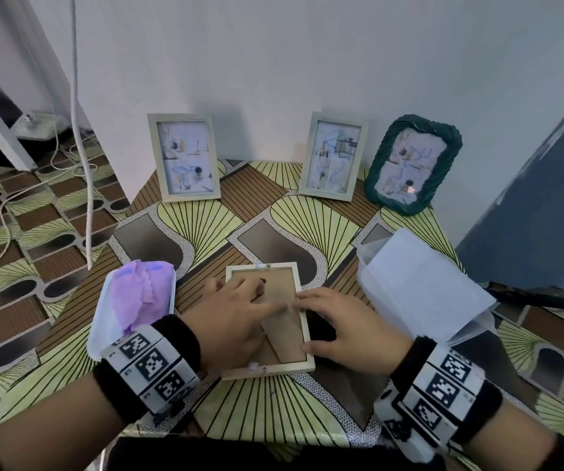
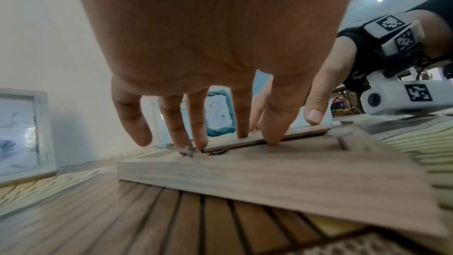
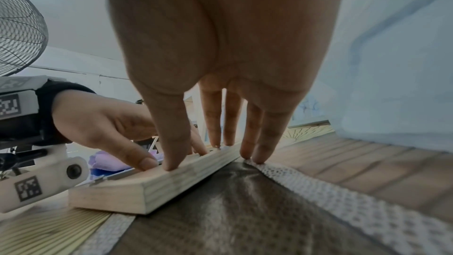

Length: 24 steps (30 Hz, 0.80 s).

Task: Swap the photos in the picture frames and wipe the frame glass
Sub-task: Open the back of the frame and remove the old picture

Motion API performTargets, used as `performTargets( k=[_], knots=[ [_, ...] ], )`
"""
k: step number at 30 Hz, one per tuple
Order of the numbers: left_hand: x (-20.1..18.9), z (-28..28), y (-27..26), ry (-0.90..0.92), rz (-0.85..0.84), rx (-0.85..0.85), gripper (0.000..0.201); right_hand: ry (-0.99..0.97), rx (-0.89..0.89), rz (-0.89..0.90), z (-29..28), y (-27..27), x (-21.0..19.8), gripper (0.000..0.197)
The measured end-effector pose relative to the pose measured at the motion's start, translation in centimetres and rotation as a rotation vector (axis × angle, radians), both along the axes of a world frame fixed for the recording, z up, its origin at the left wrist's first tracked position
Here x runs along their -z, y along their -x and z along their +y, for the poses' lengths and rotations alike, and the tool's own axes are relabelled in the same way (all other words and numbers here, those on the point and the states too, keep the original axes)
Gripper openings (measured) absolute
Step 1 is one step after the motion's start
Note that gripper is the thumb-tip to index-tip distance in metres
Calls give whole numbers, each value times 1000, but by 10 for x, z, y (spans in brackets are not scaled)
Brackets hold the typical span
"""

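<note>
A light wooden picture frame (image 1: 264, 368) lies face down at the middle of the table, its brown back board (image 1: 273, 278) up. My left hand (image 1: 239, 311) lies across the back board with straight fingers. In the left wrist view its fingertips (image 2: 199, 143) press at the board's edge (image 2: 245, 141), beside a small metal tab (image 2: 187, 151). My right hand (image 1: 335, 321) rests on the frame's right side. Its thumb and two fingers (image 3: 171, 162) touch the wooden rim (image 3: 137, 189), and the other two touch the tablecloth. Neither hand grips anything.
Three frames lean on the wall at the back: two light wooden ones (image 1: 185, 158) (image 1: 333, 156) and a green woven one (image 1: 413, 164). A purple cloth (image 1: 141, 294) lies in a white tray (image 1: 98, 334) on the left. A white container with paper (image 1: 423, 290) stands on the right.
</note>
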<state>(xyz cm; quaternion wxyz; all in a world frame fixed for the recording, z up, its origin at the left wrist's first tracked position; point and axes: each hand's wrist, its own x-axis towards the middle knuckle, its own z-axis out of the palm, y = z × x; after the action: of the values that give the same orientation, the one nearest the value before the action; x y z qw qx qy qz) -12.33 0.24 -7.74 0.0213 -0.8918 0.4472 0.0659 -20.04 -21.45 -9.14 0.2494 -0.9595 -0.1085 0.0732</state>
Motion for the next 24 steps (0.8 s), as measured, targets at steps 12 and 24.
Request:
performTargets(
  k=[12, 24],
  knots=[
    [-7, 0, -7, 99, 112, 45, 48, -35, 8, -10, -4, -5, 0, 73],
    [1, 5, -8, 255, 186, -17, 44, -54, -16, 49, -7, -12, -1, 88]
  ],
)
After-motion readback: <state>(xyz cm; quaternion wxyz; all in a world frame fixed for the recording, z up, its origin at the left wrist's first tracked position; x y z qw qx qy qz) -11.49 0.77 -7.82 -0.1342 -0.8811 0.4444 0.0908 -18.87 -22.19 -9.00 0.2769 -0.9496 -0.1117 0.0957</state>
